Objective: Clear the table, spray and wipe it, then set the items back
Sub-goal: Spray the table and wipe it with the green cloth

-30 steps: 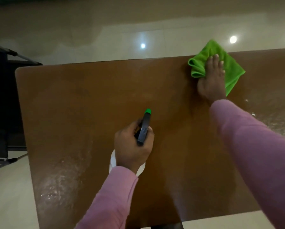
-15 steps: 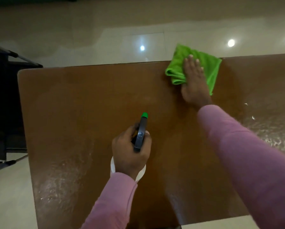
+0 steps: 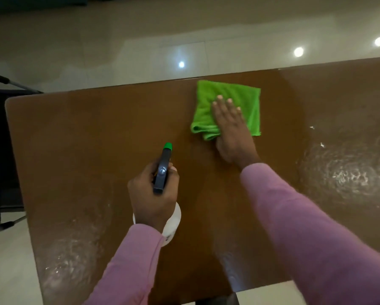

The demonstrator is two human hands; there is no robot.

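The green cloth [image 3: 228,100], folded, lies on the brown table [image 3: 96,133] near its far edge, right of centre. The right hand [image 3: 231,126] presses flat on the cloth, fingers straight and together. Nearer and to the left, the left hand [image 3: 153,194] grips a spray bottle [image 3: 163,170] above the table, fingers curled round its neck, green nozzle pointing far. Wet streaks [image 3: 347,172] glisten at the right and near left. Both sleeves [image 3: 305,238] are pink.
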